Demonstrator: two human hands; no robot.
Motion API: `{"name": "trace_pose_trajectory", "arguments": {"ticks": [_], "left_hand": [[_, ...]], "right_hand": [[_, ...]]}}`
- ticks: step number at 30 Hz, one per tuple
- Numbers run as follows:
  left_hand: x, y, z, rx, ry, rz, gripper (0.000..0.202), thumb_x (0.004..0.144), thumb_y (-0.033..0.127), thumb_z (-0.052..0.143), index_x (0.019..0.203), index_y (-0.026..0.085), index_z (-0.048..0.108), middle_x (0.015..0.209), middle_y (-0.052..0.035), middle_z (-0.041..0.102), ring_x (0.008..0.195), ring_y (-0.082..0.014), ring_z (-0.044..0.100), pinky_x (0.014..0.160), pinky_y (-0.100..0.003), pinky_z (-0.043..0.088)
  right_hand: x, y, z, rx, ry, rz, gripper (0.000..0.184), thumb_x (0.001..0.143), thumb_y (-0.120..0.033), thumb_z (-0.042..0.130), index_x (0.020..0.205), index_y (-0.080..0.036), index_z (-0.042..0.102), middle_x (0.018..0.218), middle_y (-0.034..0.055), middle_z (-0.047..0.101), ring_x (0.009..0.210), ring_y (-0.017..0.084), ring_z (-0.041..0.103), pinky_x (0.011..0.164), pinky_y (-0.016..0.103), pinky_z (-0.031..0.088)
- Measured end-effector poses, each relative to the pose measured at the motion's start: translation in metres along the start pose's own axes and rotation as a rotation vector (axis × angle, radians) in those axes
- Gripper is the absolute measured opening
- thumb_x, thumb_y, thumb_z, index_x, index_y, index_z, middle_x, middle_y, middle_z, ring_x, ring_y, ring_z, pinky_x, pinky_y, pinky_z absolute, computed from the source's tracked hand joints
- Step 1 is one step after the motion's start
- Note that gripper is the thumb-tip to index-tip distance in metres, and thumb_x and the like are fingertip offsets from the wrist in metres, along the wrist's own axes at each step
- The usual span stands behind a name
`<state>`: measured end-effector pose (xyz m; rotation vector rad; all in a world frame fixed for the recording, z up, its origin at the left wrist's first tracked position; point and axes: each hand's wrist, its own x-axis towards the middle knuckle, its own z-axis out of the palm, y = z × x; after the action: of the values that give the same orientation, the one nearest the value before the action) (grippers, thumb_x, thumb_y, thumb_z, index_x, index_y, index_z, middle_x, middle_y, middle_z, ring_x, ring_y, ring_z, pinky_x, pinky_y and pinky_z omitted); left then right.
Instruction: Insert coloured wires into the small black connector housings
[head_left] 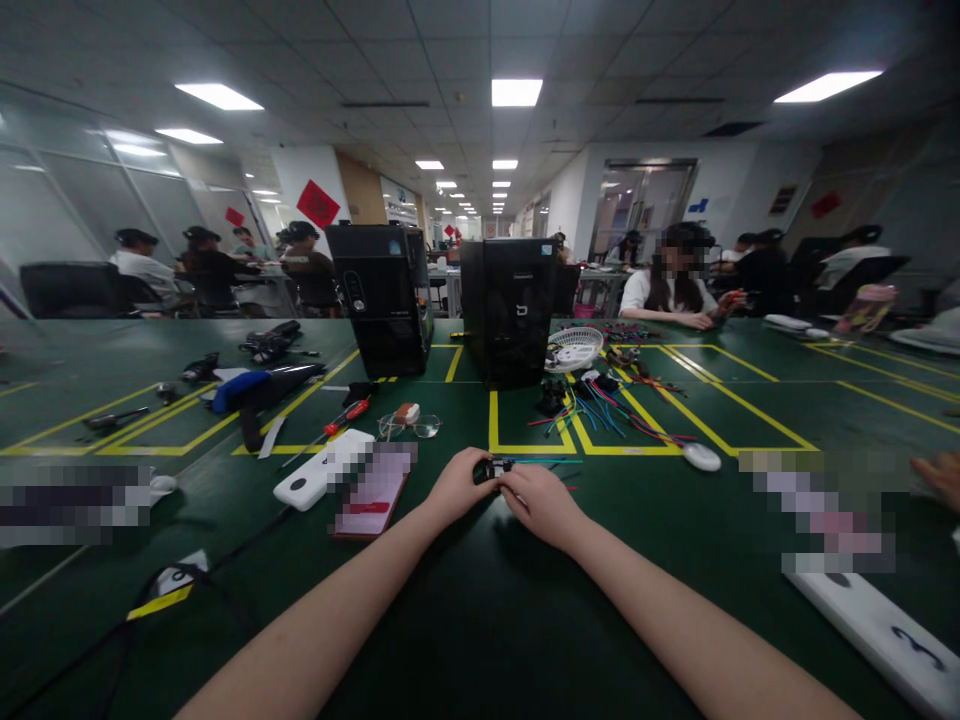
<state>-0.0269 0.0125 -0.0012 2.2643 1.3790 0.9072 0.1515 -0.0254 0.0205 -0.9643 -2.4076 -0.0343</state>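
Observation:
Close together over the green table (450, 620), both of my hands grip one small black wired connector (498, 467). My left hand (459, 486) pinches its left end between thumb and fingers. On the other side, my right hand (543, 500) has its fingers closed on the right end. Thin green and red wires (551, 461) stick out to the right past my right hand. My fingers cover much of the connector, so its details are hidden. A phone (373, 492) lies left of my left hand, beside a white power bank (326, 470).
Two black computer towers (386, 300) stand ahead. Wired connectors (600, 395), a white basket (576, 348) and a white oval object (701, 457) lie to the right. Glasses (420, 427), a red screwdriver (346, 417) and a cable (255, 545) are left. Another person (671, 285) sits across; a co-worker's hand (937, 475) shows at right.

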Motion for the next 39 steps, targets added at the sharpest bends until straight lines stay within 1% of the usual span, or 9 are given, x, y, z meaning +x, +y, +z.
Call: {"name": "trace_pose_trajectory", "arguments": {"ticks": [2, 4, 6, 11, 13, 20, 26, 30, 39], "left_hand": [[0.000, 0.000, -0.001, 0.000, -0.006, -0.008, 0.029, 0.070, 0.024, 0.066, 0.098, 0.018, 0.059, 0.099, -0.0060, 0.061, 0.096, -0.0222, 0.056, 0.088, -0.036, 0.042], [0.000, 0.000, -0.003, 0.001, -0.024, 0.002, 0.029, 0.070, 0.024, 0.066, 0.098, 0.018, 0.059, 0.101, -0.0064, 0.061, 0.097, -0.0225, 0.055, 0.089, -0.036, 0.042], [0.000, -0.001, -0.006, 0.004, -0.055, 0.032, 0.029, 0.072, 0.027, 0.065, 0.099, 0.019, 0.059, 0.102, -0.0067, 0.061, 0.098, -0.0229, 0.055, 0.089, -0.036, 0.042], [0.000, 0.000, -0.012, 0.018, -0.082, 0.079, 0.031, 0.074, 0.028, 0.064, 0.103, 0.019, 0.058, 0.103, -0.0068, 0.061, 0.098, -0.0226, 0.055, 0.089, -0.035, 0.042], [-0.001, 0.001, -0.012, 0.027, -0.093, 0.087, 0.032, 0.073, 0.028, 0.064, 0.104, 0.019, 0.058, 0.103, -0.0066, 0.060, 0.098, -0.0228, 0.055, 0.089, -0.035, 0.041], [-0.002, 0.001, -0.012, 0.043, -0.120, 0.159, 0.031, 0.073, 0.034, 0.065, 0.101, 0.020, 0.058, 0.100, -0.0047, 0.061, 0.095, -0.0220, 0.055, 0.087, -0.034, 0.042], [-0.002, 0.000, -0.011, 0.040, -0.114, 0.157, 0.032, 0.072, 0.033, 0.066, 0.100, 0.020, 0.058, 0.100, -0.0045, 0.061, 0.095, -0.0221, 0.055, 0.086, -0.034, 0.042], [-0.002, 0.001, -0.010, 0.053, -0.112, 0.148, 0.032, 0.072, 0.034, 0.066, 0.100, 0.020, 0.057, 0.099, -0.0046, 0.061, 0.094, -0.0222, 0.055, 0.085, -0.034, 0.042], [-0.001, -0.001, -0.009, 0.045, -0.113, 0.149, 0.032, 0.073, 0.033, 0.065, 0.101, 0.020, 0.057, 0.099, -0.0051, 0.060, 0.095, -0.0227, 0.055, 0.085, -0.034, 0.042]], "right_hand": [[0.000, -0.003, 0.001, 0.014, -0.077, -0.050, 0.014, 0.085, -0.019, 0.045, 0.090, -0.019, 0.059, 0.083, 0.0042, 0.060, 0.080, 0.015, 0.054, 0.071, 0.027, 0.040], [0.001, -0.005, 0.001, 0.029, -0.102, -0.065, 0.011, 0.083, -0.020, 0.048, 0.086, -0.019, 0.059, 0.083, 0.0042, 0.060, 0.080, 0.015, 0.054, 0.072, 0.027, 0.041], [0.001, -0.003, 0.000, 0.037, -0.063, -0.038, 0.010, 0.083, -0.021, 0.049, 0.084, -0.019, 0.059, 0.085, 0.0049, 0.060, 0.082, 0.016, 0.053, 0.074, 0.029, 0.040], [0.002, 0.012, 0.002, 0.009, 0.134, 0.154, 0.015, 0.083, -0.018, 0.047, 0.094, -0.018, 0.058, 0.090, 0.0068, 0.059, 0.087, 0.019, 0.051, 0.078, 0.033, 0.039], [0.002, 0.018, 0.004, -0.015, 0.154, 0.189, 0.017, 0.082, -0.017, 0.048, 0.096, -0.019, 0.058, 0.093, 0.0074, 0.058, 0.089, 0.020, 0.050, 0.079, 0.035, 0.039], [0.003, 0.021, 0.010, -0.037, 0.097, 0.164, 0.011, 0.082, -0.016, 0.050, 0.087, -0.019, 0.059, 0.086, 0.0053, 0.057, 0.085, 0.019, 0.049, 0.078, 0.033, 0.038], [0.002, 0.020, 0.009, -0.031, 0.078, 0.167, 0.013, 0.079, -0.012, 0.051, 0.087, -0.018, 0.059, 0.086, 0.0053, 0.056, 0.084, 0.018, 0.049, 0.077, 0.031, 0.038], [0.002, 0.021, 0.010, -0.022, 0.070, 0.178, 0.015, 0.081, -0.012, 0.048, 0.090, -0.017, 0.059, 0.088, 0.0060, 0.055, 0.084, 0.018, 0.049, 0.077, 0.031, 0.038], [0.002, 0.020, 0.019, 0.021, 0.116, 0.197, 0.023, 0.084, -0.009, 0.041, 0.094, -0.016, 0.060, 0.090, 0.0073, 0.054, 0.087, 0.018, 0.048, 0.078, 0.031, 0.040]]}}
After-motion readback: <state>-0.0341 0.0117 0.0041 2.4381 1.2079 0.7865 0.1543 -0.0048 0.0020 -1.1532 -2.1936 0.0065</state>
